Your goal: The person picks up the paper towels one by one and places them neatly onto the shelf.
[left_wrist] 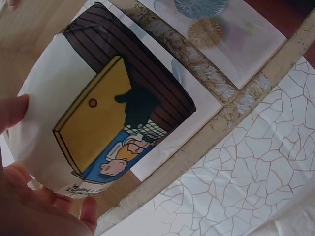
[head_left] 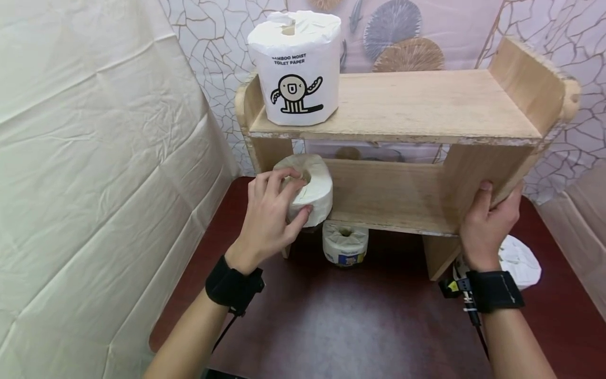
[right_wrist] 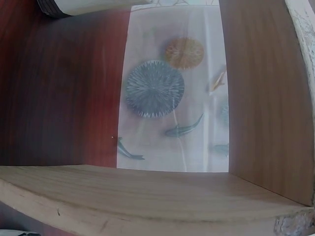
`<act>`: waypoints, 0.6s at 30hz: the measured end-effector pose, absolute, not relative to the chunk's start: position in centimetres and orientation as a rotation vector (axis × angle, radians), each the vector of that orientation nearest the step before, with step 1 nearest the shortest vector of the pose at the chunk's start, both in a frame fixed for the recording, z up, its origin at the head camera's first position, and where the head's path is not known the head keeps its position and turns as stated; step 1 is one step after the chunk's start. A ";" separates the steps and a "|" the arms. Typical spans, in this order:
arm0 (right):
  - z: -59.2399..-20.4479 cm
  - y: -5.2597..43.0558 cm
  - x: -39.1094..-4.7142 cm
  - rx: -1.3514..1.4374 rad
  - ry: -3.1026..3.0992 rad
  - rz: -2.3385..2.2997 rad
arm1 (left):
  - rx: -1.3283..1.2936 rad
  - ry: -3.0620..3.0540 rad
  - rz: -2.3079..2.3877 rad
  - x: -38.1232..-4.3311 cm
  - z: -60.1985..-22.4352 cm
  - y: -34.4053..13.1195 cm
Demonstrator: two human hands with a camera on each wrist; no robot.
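- Roll (head_left: 318, 197) with a cartoon print: at the left end of the wooden shelf's (head_left: 435, 102) lower board (head_left: 393, 197); whether it rests there is unclear.
- Left grip (head_left: 271, 213): curled round that roll, fingers by its core hole.
- Right grip (head_left: 487, 231): holding the right side panel (head_left: 490, 160).
- Bamboo-labelled roll (head_left: 303, 84): upright, top left.
- Under-shelf roll (head_left: 345, 246), right-hand roll (head_left: 521, 263): on the tabletop (head_left: 350, 321).
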State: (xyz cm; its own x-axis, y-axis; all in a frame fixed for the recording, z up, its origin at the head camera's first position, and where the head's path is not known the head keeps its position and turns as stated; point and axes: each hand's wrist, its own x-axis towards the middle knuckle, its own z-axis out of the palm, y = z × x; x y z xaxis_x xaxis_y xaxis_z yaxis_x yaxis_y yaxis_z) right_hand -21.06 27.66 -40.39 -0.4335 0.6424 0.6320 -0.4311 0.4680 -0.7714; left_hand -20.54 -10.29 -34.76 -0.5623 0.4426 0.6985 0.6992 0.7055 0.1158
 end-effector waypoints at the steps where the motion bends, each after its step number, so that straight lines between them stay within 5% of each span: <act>1: -40.3 27.5 -21.1 -0.191 -1.618 1.217 | -0.854 -2.265 -0.508 -20.6 -34.8 -10.3; 18: -39.6 26.3 -20.5 -0.164 -1.637 1.217 | -0.753 -2.386 -0.608 -21.1 -34.4 -8.7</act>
